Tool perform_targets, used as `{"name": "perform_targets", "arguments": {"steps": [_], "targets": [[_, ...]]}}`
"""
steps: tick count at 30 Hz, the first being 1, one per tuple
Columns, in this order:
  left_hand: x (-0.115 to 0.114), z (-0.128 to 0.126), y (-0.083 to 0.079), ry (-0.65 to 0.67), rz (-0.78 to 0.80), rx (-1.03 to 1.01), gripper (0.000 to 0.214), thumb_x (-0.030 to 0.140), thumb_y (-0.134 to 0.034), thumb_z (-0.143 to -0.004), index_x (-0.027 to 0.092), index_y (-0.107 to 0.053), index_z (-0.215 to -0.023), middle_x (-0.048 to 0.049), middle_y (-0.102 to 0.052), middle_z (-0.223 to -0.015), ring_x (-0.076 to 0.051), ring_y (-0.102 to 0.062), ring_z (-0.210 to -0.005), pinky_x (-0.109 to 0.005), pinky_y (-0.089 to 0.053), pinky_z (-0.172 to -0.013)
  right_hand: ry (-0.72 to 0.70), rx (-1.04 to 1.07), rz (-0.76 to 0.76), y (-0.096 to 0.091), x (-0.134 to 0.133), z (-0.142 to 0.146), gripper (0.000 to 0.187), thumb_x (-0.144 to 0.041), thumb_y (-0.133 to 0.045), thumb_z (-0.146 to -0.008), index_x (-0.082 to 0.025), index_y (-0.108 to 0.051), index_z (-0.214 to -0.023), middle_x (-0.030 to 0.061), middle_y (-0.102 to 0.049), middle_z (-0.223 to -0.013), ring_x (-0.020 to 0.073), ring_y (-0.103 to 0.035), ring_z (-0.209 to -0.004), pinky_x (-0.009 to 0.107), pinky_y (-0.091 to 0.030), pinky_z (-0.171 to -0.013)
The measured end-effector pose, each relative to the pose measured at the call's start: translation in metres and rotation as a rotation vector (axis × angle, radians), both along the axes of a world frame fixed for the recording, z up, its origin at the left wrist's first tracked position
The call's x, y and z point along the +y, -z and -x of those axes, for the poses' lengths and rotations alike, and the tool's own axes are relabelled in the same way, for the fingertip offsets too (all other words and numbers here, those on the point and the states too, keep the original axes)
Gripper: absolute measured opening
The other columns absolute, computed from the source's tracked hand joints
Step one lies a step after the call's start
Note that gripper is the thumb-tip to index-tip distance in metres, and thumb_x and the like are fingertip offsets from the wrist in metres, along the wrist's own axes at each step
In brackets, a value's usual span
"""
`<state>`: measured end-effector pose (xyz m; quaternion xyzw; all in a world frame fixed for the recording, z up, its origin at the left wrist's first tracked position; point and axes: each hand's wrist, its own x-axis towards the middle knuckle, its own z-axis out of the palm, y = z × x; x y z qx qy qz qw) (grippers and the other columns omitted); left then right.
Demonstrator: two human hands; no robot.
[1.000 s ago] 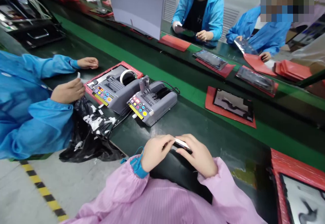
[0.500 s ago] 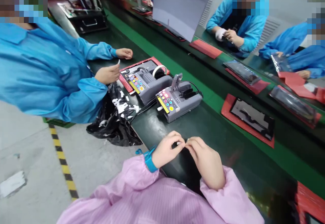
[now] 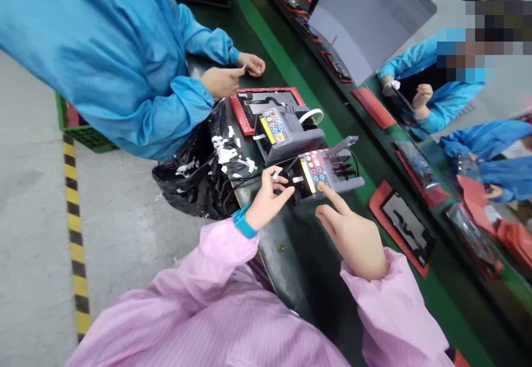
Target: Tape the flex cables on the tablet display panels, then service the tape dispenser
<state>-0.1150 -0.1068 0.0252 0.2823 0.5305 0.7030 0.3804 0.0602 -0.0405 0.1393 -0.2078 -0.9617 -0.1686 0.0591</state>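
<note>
Grey, the dispenser lies just ahead of both hands, long axis running away rightward from its white tab. Left of it, the left hand spreads, a white piece at its fingers; the nearer right hand points at the dispenser's panel, any pinch unclear.

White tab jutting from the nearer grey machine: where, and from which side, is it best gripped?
Pinch the tab by its free outer end, probably coming from in front of the machine, where the left hand is. It is short and narrow and sticks out past the front, leaving that end exposed.
</note>
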Motion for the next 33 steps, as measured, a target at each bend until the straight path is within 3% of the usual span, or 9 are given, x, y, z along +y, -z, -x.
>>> {"name": "perform_targets", "arguments": {"steps": [5, 10, 15, 20, 27, 33], "targets": [[0.022, -0.005, 0.006, -0.008, -0.059, -0.107, 0.056, 0.020, -0.072, -0.084, 0.025, -0.034, -0.124, 0.0014, -0.056, -0.098, -0.007, -0.057, -0.072, -0.020, -0.046, -0.063, 0.007, -0.038, -0.076, 0.004, -0.006, 0.003, 0.028, -0.019, -0.050, -0.101, -0.021, -0.070, -0.080, -0.0017, -0.067, -0.139, 0.0041, -0.043, -0.039, 0.027, -0.025, -0.037], [0.019, -0.001, 0.009, -0.010, -0.093, -0.156, 0.056, 0.017, -0.072, -0.082, 0.025, -0.035, -0.123, 0.0009, -0.054, -0.100, -0.007, -0.057, -0.074, -0.020, -0.044, -0.061, 0.018, -0.067, -0.123, 0.005, -0.011, 0.005, 0.025, -0.021, -0.053, -0.100, -0.022, -0.073, -0.086, 0.0018, -0.066, -0.141, 0.0032, -0.045, -0.039, 0.026, -0.026, -0.038], [0.013, 0.004, 0.013, -0.018, -0.108, -0.168, 0.054, 0.014, -0.068, -0.082, 0.024, -0.033, -0.121, 0.0003, -0.053, -0.101, -0.008, -0.056, -0.073, -0.021, -0.042, -0.059, 0.049, -0.123, -0.043, 0.000, -0.005, 0.017, 0.027, -0.024, -0.053, -0.100, -0.021, -0.071, -0.081, 0.0011, -0.063, -0.145, 0.0021, -0.043, -0.038, 0.026, -0.022, -0.036], [0.012, 0.004, 0.014, -0.024, -0.129, -0.192, 0.052, 0.015, -0.069, -0.082, 0.025, -0.035, -0.121, -0.0004, -0.055, -0.100, -0.009, -0.057, -0.076, -0.021, -0.043, -0.061, 0.061, -0.115, 0.073, -0.008, 0.000, 0.021, 0.022, -0.023, -0.054, -0.099, -0.021, -0.070, -0.083, 0.0017, -0.062, -0.146, 0.0034, -0.052, -0.042, 0.022, -0.028, -0.035], [0.023, -0.005, 0.012, -0.005, -0.183, -0.183, 0.057, 0.016, -0.072, -0.080, 0.024, -0.035, -0.122, -0.0020, -0.059, -0.101, -0.010, -0.059, -0.076, -0.022, -0.042, -0.060, 0.051, -0.111, 0.090, -0.007, -0.003, 0.021, 0.024, -0.023, -0.052, -0.098, -0.020, -0.070, -0.082, 0.0062, -0.065, -0.143, 0.0043, -0.052, -0.041, 0.023, -0.028, -0.034], [0.030, -0.006, 0.003, -0.116, -0.185, -0.032, 0.039, 0.010, -0.062, -0.088, 0.023, -0.042, -0.119, 0.0050, -0.054, -0.080, -0.009, -0.055, -0.068, -0.021, -0.044, -0.063, 0.051, -0.047, 0.167, -0.008, 0.002, 0.019, 0.020, -0.027, -0.053, -0.101, -0.022, -0.069, -0.088, 0.0031, -0.067, -0.140, 0.0114, -0.069, -0.058, 0.026, -0.037, -0.039]]}}
